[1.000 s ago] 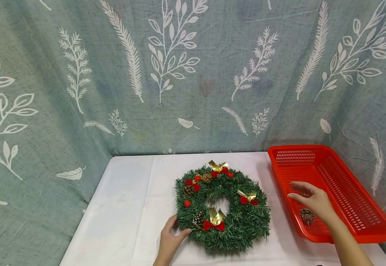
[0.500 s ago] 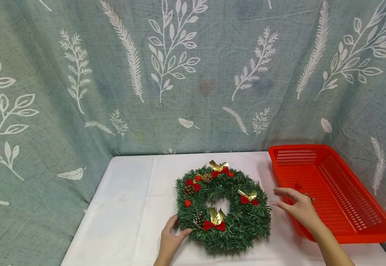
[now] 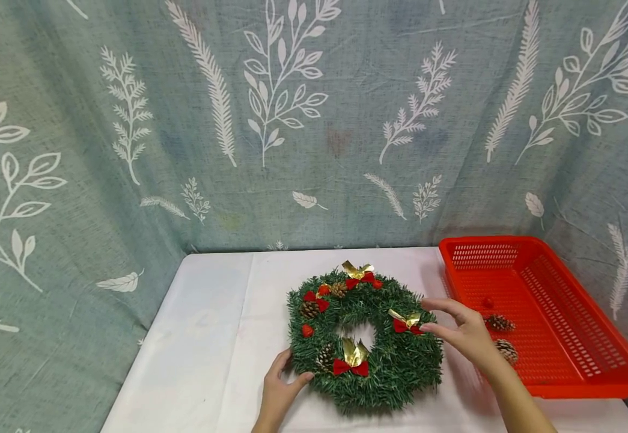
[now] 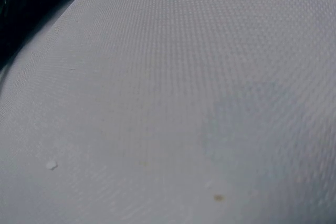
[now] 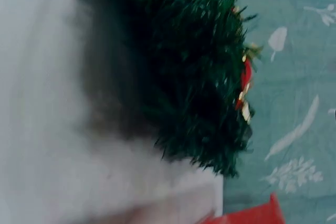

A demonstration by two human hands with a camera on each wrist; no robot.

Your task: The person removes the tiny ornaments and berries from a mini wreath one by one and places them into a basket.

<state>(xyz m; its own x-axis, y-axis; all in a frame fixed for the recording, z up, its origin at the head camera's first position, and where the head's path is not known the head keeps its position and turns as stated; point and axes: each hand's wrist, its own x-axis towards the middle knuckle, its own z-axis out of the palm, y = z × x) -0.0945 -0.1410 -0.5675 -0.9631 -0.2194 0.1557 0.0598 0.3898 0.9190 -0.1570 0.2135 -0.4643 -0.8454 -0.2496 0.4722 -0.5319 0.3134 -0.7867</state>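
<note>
A green Christmas wreath [image 3: 384, 379] lies on the table, decorated with pine cones, red berries and red-and-gold bows. At its lower left rim, my left hand [image 3: 280, 385] holds the edge between thumb and fingers. My right hand [image 3: 467, 338] hovers at the right rim, thumb and fingers spread apart around nothing visible, its fingertips close to a bow [image 3: 407, 325]. I cannot tell whether they touch the greenery. The right wrist view shows the wreath [image 5: 194, 61] from its side. Only cloth and a dark corner appear in the left wrist view.
A red plastic basket [image 3: 573, 391] stands right of the wreath, behind my right forearm. Inside lie a red berry [image 3: 488, 302] and two pine cones, one [image 3: 500, 323] above the other [image 3: 506, 350]. A white cloth [image 3: 200, 349] covers the table; a leaf-print curtain [image 3: 335, 204] hangs behind.
My right hand has moved left from over the basket to the wreath's right rim, uncovering the pine cones and berry. The left hand and wreath have stayed in place.
</note>
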